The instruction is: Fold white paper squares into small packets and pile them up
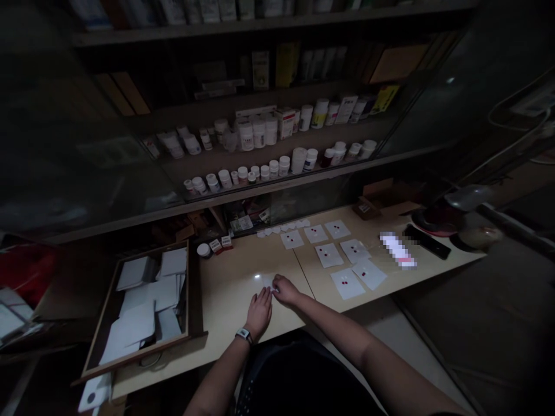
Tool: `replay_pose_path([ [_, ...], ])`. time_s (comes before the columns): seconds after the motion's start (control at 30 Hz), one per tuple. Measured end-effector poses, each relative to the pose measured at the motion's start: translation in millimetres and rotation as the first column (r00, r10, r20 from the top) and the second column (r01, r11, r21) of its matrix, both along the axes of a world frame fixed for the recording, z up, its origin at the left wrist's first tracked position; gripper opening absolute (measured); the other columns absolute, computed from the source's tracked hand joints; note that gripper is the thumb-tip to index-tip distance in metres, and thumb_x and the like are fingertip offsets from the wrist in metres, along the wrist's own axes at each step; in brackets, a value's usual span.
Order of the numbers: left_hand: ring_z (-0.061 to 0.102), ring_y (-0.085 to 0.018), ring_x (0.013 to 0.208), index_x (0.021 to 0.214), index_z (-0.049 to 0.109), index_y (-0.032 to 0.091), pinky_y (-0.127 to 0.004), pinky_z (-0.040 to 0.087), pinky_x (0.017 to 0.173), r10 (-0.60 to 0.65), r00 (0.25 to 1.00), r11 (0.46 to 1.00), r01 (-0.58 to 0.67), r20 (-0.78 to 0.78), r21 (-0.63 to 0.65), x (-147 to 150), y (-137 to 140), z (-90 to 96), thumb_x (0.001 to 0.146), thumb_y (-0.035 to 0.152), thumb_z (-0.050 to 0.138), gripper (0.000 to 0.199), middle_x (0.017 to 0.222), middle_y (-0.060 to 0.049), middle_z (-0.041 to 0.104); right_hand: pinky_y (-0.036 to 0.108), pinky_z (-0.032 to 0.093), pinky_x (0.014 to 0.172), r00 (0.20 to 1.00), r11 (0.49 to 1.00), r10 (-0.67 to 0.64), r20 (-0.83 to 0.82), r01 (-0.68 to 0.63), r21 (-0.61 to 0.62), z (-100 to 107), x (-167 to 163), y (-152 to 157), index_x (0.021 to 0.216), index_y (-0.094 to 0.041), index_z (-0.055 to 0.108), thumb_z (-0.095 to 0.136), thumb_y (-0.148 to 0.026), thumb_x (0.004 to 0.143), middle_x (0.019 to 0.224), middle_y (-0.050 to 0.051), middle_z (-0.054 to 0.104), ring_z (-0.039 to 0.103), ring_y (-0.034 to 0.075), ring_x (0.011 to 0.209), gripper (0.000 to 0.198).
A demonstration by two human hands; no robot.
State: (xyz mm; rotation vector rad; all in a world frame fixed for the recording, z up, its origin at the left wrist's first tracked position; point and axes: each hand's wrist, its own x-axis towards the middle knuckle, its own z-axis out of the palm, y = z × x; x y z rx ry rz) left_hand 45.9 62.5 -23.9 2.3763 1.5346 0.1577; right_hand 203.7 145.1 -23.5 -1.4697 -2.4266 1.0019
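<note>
My left hand [259, 314] lies on the pale tabletop with its fingers stretched out. Its fingertips meet those of my right hand [285, 290], which is curled in a pinch. A small pale piece of paper [274, 290] shows at the fingertips, mostly hidden. To the right, several white paper squares [347, 283] lie spread on the table, with red and pale pills [344, 282] on them. Behind those, a row of small folded white packets [284, 228] runs along the back of the table.
At left, a drawer [189, 289] with white paper stacks sits on the table. Small boxes [215, 247] and a white-lidded jar [203, 250] stand near the back. A blurred-out bright item [396, 249], a black phone [427, 241] and an open carton [381, 199] lie right. Shelves of bottles [260, 133] rise behind.
</note>
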Motion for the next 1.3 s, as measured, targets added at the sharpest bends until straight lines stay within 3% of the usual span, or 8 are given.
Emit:
replay_pose_path([
  [0.23,0.026,-0.023,0.138,0.141,0.035,0.013,-0.045,0.028,0.110,-0.101,0.993,0.994,0.100,-0.054,-0.036,-11,4,-0.7,0.092,0.022,0.038,0.050,0.147,-0.013,0.036,0.039,0.035,0.097,0.973,0.946,0.227,0.049,-0.232,0.226,4,14,-18,0.124,-0.015,0.053,0.043,-0.014,0.087,0.122,0.015,0.055,0.048,0.024,0.114,0.038],
  [0.4,0.029,-0.023,0.137,0.139,0.038,0.013,-0.045,0.028,0.110,-0.109,0.994,0.992,0.108,-0.009,-0.061,-13,8,0.9,0.091,0.021,0.040,0.049,0.145,-0.013,0.038,0.049,0.021,0.109,0.923,0.892,0.361,0.133,-0.384,0.240,0,33,-32,0.139,-0.012,0.039,0.046,-0.028,0.090,0.143,0.019,0.040,0.032,0.028,0.134,0.053],
  [0.57,0.043,-0.023,0.127,0.125,0.053,0.015,-0.043,0.036,0.105,-0.050,0.997,0.998,0.051,0.067,-0.023,-8,17,4.1,0.090,0.018,0.042,0.037,0.135,-0.013,0.051,0.050,0.019,0.111,0.914,0.876,0.383,0.132,-0.405,0.262,-2,43,-31,0.136,-0.012,0.045,0.043,-0.029,0.090,0.141,0.017,0.043,0.033,0.026,0.134,0.049],
  [0.83,0.058,-0.019,0.093,0.087,0.068,0.019,-0.032,0.046,0.086,0.193,0.924,0.981,-0.173,0.331,-0.088,3,40,12.3,0.085,0.012,0.045,0.024,0.093,-0.007,0.066,0.043,0.035,0.100,0.925,0.873,0.351,0.145,-0.379,0.305,9,21,-12,0.119,-0.011,0.057,0.044,-0.016,0.087,0.122,0.016,0.058,0.052,0.024,0.112,0.035],
  [0.93,0.059,-0.018,0.089,0.086,0.066,0.018,-0.029,0.046,0.083,0.372,0.846,0.928,-0.334,0.382,-0.164,6,51,11.2,0.080,0.009,0.048,0.021,0.092,-0.006,0.065,0.045,0.033,0.101,0.914,0.856,0.370,0.165,-0.405,0.320,5,19,-11,0.123,-0.011,0.054,0.044,-0.014,0.086,0.126,0.017,0.056,0.050,0.025,0.115,0.039],
  [1.07,0.060,-0.019,0.098,0.109,0.059,0.014,-0.027,0.044,0.085,0.667,0.688,0.745,-0.610,0.286,-0.270,8,68,8.3,0.076,0.010,0.055,0.034,0.108,-0.011,0.062,0.047,0.030,0.102,0.909,0.848,0.377,0.180,-0.417,0.329,-3,22,-14,0.125,-0.012,0.052,0.044,-0.014,0.085,0.129,0.018,0.053,0.047,0.026,0.119,0.041],
  [1.17,0.064,-0.020,0.090,0.114,0.057,0.013,-0.026,0.046,0.077,0.741,0.646,0.655,-0.636,0.183,-0.409,8,80,5.8,0.075,0.009,0.056,0.040,0.097,-0.011,0.067,0.047,0.029,0.103,0.911,0.849,0.368,0.184,-0.410,0.334,-6,22,-16,0.127,-0.011,0.051,0.044,-0.014,0.084,0.130,0.018,0.053,0.045,0.026,0.120,0.043],
  [1.3,0.066,-0.021,0.087,0.101,0.063,0.011,-0.024,0.046,0.073,0.762,0.628,0.621,-0.637,0.158,-0.457,8,92,-0.3,0.070,0.007,0.059,0.031,0.093,-0.012,0.069,0.047,0.029,0.103,0.914,0.851,0.364,0.181,-0.405,0.335,-6,21,-16,0.127,-0.009,0.051,0.045,-0.015,0.083,0.128,0.018,0.054,0.045,0.026,0.120,0.044],
])
